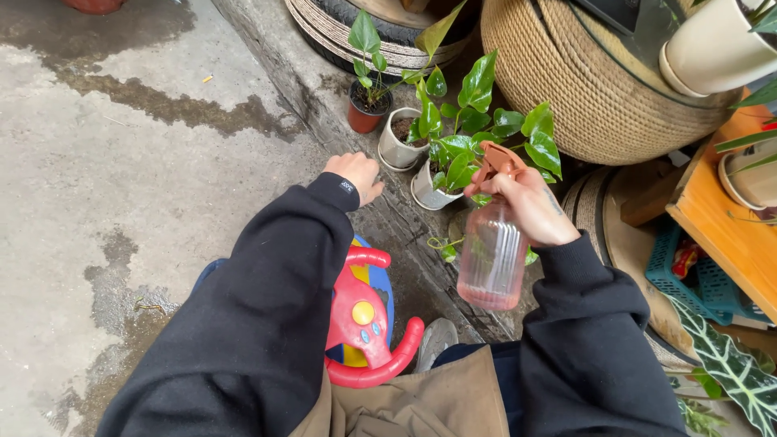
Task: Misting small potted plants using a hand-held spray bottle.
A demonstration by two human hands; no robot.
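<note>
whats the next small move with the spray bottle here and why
Probably squeeze the trigger: the right hand holds the pink spray bottle upright, nozzle facing the leafy plant in the white pot. The left hand rests apart, near the grey pot.

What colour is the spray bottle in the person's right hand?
The spray bottle is translucent pink with a reddish-orange trigger top, seen in the head view, held by the right hand.
</note>
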